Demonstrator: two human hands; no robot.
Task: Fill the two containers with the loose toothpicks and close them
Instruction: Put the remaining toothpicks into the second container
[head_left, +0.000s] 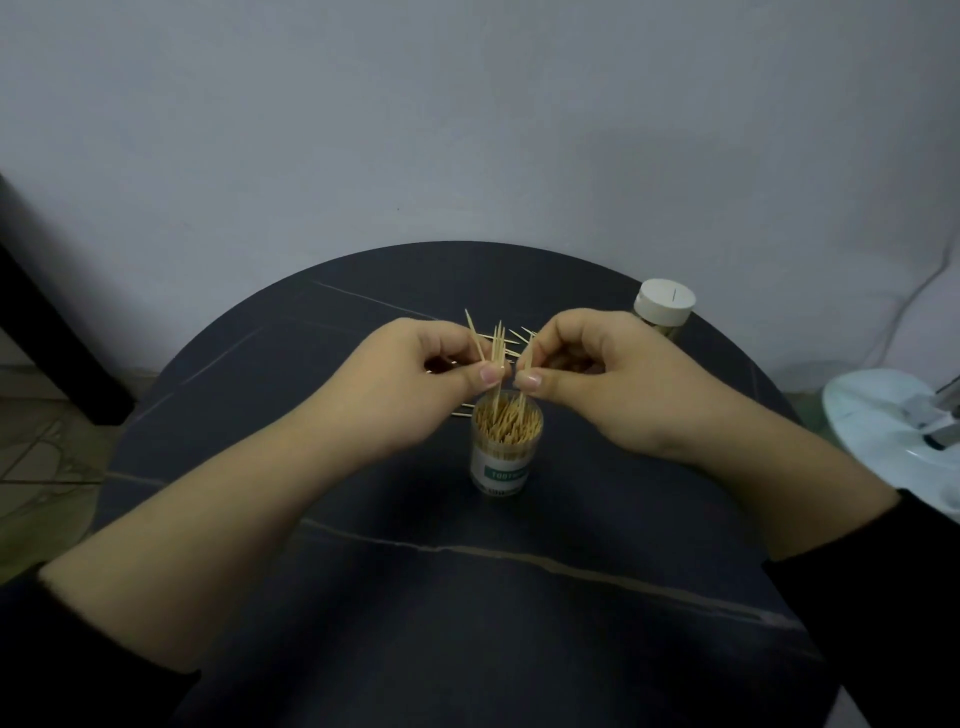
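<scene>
An open clear container (503, 457) with a green label stands in the middle of the dark round table (363, 597), nearly full of upright toothpicks. Just above its mouth, my left hand (415, 379) pinches a small bundle of toothpicks (493, 348) that point upward. My right hand (587, 374) pinches a few toothpicks beside them, thumb to thumb with the left. A second container (664, 307) with a white lid on stands at the table's back right. Loose toothpicks (514, 338) lie on the table behind my hands, partly hidden.
A white round object (883, 421) with a metal part sits off the table's right edge. A white cable (914, 291) runs down the wall at the right. Dark furniture (47, 312) stands at the left over a tiled floor.
</scene>
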